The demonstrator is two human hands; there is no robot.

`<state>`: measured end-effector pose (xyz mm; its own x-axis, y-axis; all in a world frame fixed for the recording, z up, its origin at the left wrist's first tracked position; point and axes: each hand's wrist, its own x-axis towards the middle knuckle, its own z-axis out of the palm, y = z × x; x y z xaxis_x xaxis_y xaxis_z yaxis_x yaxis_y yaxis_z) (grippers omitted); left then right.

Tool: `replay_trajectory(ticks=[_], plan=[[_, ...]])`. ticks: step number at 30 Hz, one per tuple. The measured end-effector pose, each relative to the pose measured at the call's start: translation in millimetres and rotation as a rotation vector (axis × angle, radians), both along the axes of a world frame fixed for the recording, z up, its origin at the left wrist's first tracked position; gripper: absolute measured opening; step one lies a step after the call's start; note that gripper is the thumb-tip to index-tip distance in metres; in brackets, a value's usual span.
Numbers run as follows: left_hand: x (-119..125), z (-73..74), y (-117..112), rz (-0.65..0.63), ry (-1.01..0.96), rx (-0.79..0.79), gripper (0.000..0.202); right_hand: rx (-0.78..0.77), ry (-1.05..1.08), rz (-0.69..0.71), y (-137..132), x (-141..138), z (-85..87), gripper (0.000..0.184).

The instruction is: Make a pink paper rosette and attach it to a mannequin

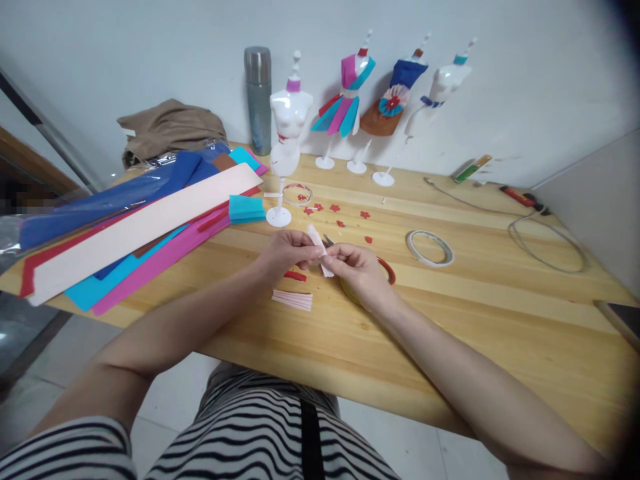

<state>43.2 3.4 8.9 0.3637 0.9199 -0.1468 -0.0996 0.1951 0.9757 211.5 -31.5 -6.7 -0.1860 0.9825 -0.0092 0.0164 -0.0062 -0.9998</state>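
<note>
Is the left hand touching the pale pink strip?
Touching. The head view shows fingertips of the left hand pinching the pale pink strip; the right hand grips it too.

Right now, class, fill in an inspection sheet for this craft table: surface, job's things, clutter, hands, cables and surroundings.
Surface: pale wooden plank table, dotted with small red paper flowers.
Job's things: pale pink folded paper strip pinched between both hands; pile of cut pink strips on the table beneath.
Clutter: stack of coloured foam sheets, white tape ring, steel flask, four white mannequin busts.
Hands: left hand and right hand both closed on the strip.
Cables: grey cable loop lying at the right.
Surroundings: white wall behind; brown cloth bundle at the back left.
</note>
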Motion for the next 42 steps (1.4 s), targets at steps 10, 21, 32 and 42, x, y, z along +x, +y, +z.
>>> replay_trajectory(ticks=[10,21,32,42], plan=[[-3.6,0.4,-2.9,-0.092,0.018,-0.042,0.016,-0.045,0.082,-0.092,-4.0,-2.6,-7.9,0.032],[-1.8,-1.0,-8.5,-0.099,0.19,0.071,0.016,0.0,0.115,-0.059,-17.2,-1.9,-11.4,0.031],[-0.9,2.5,-15.6,-0.206,0.09,0.113,0.023,-0.008,0.214,0.021,-23.7,1.0,-11.6,0.033],[0.3,1.1,-17.9,-0.268,0.034,0.121,0.03,-0.132,0.346,0.101,-27.6,0.3,-6.2,0.03]])
